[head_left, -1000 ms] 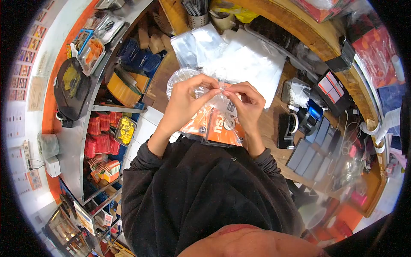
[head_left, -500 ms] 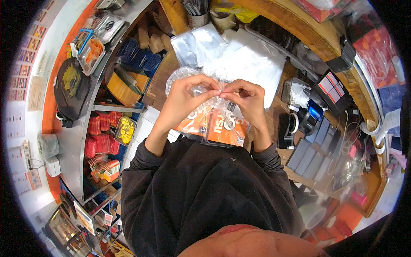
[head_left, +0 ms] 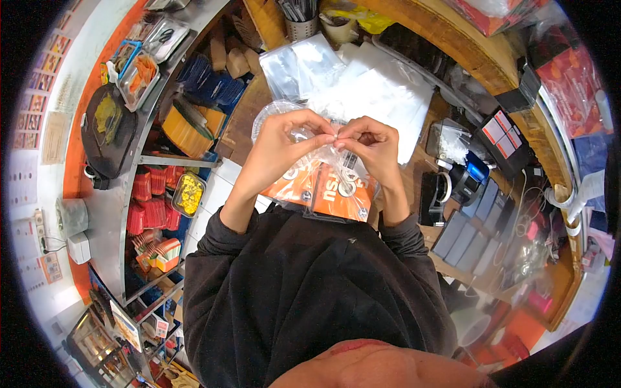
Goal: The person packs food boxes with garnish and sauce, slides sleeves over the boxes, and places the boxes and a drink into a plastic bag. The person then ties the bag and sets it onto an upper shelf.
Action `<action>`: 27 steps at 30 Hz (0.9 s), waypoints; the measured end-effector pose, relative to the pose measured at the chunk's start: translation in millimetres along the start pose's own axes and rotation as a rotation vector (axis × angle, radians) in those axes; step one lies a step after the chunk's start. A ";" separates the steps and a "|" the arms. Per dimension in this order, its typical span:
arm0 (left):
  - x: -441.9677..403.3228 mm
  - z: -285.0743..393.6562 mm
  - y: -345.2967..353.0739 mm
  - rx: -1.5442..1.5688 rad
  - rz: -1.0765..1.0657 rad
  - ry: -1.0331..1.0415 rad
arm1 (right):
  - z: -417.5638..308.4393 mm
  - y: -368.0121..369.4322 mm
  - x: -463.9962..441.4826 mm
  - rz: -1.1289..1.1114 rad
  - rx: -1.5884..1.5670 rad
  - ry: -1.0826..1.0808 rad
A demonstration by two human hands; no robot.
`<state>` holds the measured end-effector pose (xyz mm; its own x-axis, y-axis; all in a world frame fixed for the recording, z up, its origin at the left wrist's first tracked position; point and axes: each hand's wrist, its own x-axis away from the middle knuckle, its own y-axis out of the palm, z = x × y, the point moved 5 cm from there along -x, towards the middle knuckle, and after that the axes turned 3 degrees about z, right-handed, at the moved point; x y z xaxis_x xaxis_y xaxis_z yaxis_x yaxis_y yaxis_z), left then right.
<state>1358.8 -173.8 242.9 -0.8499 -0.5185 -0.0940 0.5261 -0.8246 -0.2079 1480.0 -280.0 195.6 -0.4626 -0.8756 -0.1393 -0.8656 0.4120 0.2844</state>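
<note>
Both hands meet at the middle of the view, fingertips almost touching. My left hand [head_left: 291, 143] pinches the gathered top of a clear plastic bag [head_left: 326, 169]. My right hand [head_left: 372, 147] pinches the same gathered plastic from the other side. Below the fingers, inside or behind the clear plastic, lie orange packages [head_left: 336, 196] with white lettering. A round clear plastic item [head_left: 264, 118] shows behind my left hand. Beyond the hands, clear plastic sheets or bags [head_left: 301, 68] and white sheets [head_left: 381, 90] lie on the wooden table. The exact fold between the fingertips is too small to tell.
At the right are a black device with a blue screen [head_left: 477, 171] and several grey boxes [head_left: 475, 220]. On the left, shelves hold red packets [head_left: 150, 215] and a tray of yellow pieces [head_left: 189, 194]. A utensil holder [head_left: 301, 29] stands at the back.
My right hand and forearm have shifted slightly to the right since the earliest frame, and its fingers have closed in more. The orange packages show a little more. The pinch on the plastic persists.
</note>
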 end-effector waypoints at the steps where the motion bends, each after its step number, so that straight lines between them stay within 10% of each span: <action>1: -0.1 -0.6 0.2 -0.003 -0.007 0.001 | 0.9 -0.7 -0.1 -0.003 0.012 -0.006; 27: 11.3 15.6 21.2 -0.718 0.184 0.372 | 10.9 -3.1 -1.3 0.208 0.001 -0.055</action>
<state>1360.8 -200.7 252.6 -0.7730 -0.4184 -0.4769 0.6175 -0.3235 -0.7170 1481.1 -277.5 184.6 -0.6408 -0.7568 -0.1292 -0.7508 0.5825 0.3114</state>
